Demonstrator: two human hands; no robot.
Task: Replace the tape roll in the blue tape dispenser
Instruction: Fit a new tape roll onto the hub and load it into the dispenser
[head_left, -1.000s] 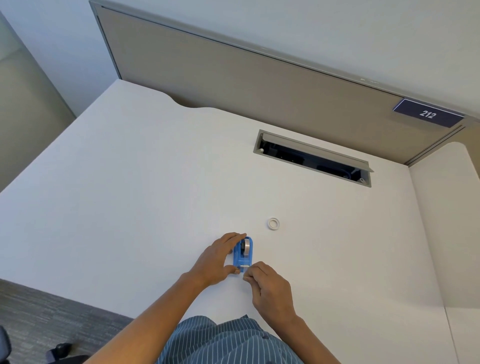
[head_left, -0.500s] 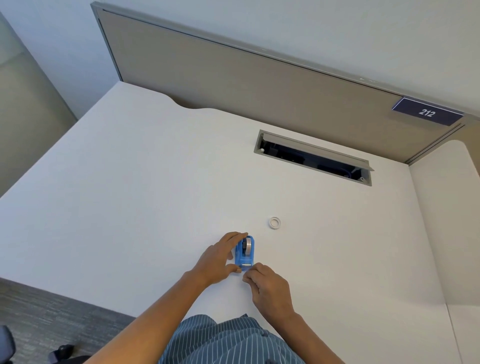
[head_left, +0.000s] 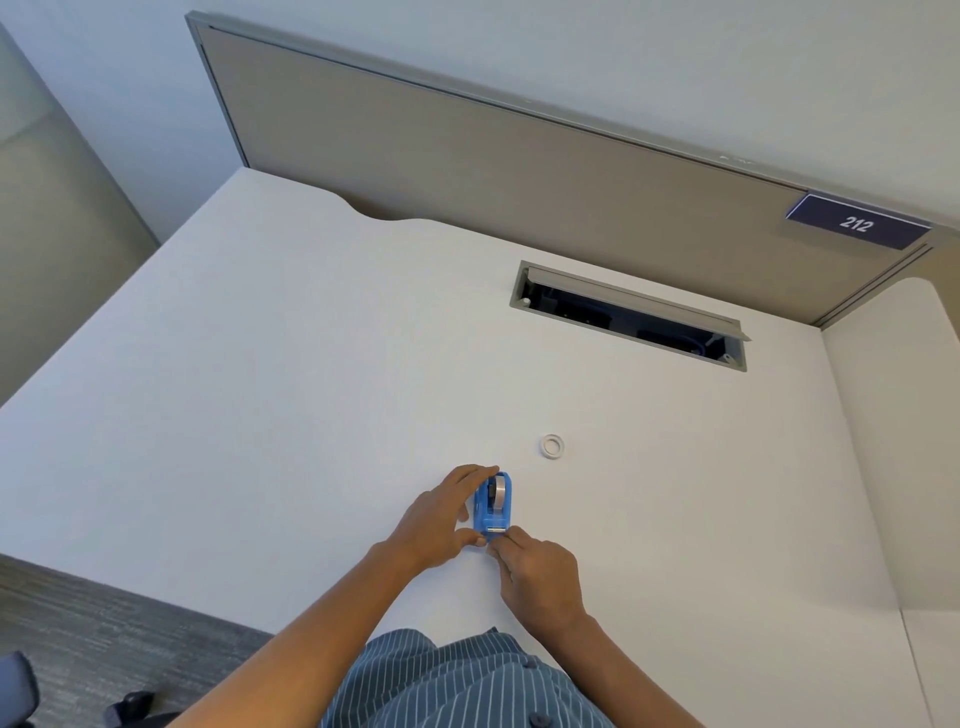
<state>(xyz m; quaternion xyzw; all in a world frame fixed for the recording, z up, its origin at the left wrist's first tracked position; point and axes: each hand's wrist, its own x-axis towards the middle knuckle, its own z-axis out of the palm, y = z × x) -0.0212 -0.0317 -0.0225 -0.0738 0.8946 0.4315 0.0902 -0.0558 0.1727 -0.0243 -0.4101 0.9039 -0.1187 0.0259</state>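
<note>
The blue tape dispenser (head_left: 493, 506) stands on the white desk (head_left: 260, 389) near its front edge, with a tape roll (head_left: 498, 492) seated in it. My left hand (head_left: 441, 517) wraps around the dispenser's left side, fingers at its far end and thumb at its near end. My right hand (head_left: 540, 574) sits just in front, its fingertips pinched together at the cutter end (head_left: 494, 530); what they pinch is too small to see. A small white ring-shaped empty core (head_left: 551, 446) lies flat on the desk beyond and to the right of the dispenser.
An open cable slot (head_left: 628, 314) is cut into the desk farther back. A grey partition panel (head_left: 493, 156) with a "212" label (head_left: 857, 223) runs along the rear edge. A second desk surface (head_left: 904, 415) adjoins on the right. Carpet floor (head_left: 104, 634) lies at lower left.
Both hands and the dispenser stay almost in place. My right fingertips have drawn a little nearer to the cutter end.
</note>
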